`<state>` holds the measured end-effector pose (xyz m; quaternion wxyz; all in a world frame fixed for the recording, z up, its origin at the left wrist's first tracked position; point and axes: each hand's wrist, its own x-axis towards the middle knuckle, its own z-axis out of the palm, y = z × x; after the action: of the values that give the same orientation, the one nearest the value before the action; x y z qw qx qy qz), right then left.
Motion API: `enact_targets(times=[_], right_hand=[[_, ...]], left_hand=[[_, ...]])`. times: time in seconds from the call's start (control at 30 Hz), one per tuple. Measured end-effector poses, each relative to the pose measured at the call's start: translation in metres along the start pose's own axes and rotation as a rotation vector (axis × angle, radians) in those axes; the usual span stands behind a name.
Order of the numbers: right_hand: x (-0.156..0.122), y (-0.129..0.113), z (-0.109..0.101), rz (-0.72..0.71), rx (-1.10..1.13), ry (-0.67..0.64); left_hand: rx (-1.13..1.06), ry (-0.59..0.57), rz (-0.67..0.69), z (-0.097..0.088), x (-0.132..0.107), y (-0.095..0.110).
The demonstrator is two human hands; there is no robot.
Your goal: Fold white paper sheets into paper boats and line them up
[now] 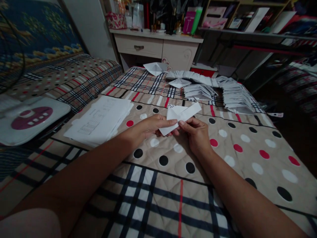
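A partly folded sheet of white paper (182, 113) is held between both hands above the bedspread. One end of it sticks out as a strip to the upper right, and a pointed corner hangs down at the lower left. My left hand (158, 125) grips its left side, thumb on top and fingers beneath. My right hand (196, 132) pinches the lower right edge between thumb and fingers. Dark marks show along the paper's top edge. Behind it lie folded paper boats (156, 68) and a stack of folded papers (199, 92).
A pile of flat printed sheets (96, 119) lies on the dotted bedspread (223, 172) to the left. A long curved row of folded papers (235, 94) runs along the back right. At far left sits a white plastic lid (56, 107). A cluttered dresser (138, 46) stands behind the bed.
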<state>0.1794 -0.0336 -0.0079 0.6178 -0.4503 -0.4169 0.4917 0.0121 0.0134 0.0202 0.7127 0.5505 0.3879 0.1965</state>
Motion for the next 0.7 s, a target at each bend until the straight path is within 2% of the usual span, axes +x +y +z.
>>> enact_targets(times=[0.2,0.33,0.5,0.57,0.7], right_hand=[[0.001,0.003,0.0,-0.008,0.013,0.009],[0.001,-0.001,0.002,-0.033,0.025,0.078],[0.004,-0.004,0.001,-0.05,0.018,0.205],[0.004,-0.003,0.0,-0.062,0.036,0.21],[0.005,-0.001,0.0,-0.077,0.049,0.171]], left_hand=[[-0.047,0.054,0.006,0.003,0.0,-0.001],[-0.084,0.135,0.024,0.007,0.003,-0.004],[-0.254,0.359,0.136,0.01,0.008,-0.008],[-0.344,0.423,0.181,0.011,0.01,-0.007],[-0.494,0.412,0.274,0.016,0.01,-0.005]])
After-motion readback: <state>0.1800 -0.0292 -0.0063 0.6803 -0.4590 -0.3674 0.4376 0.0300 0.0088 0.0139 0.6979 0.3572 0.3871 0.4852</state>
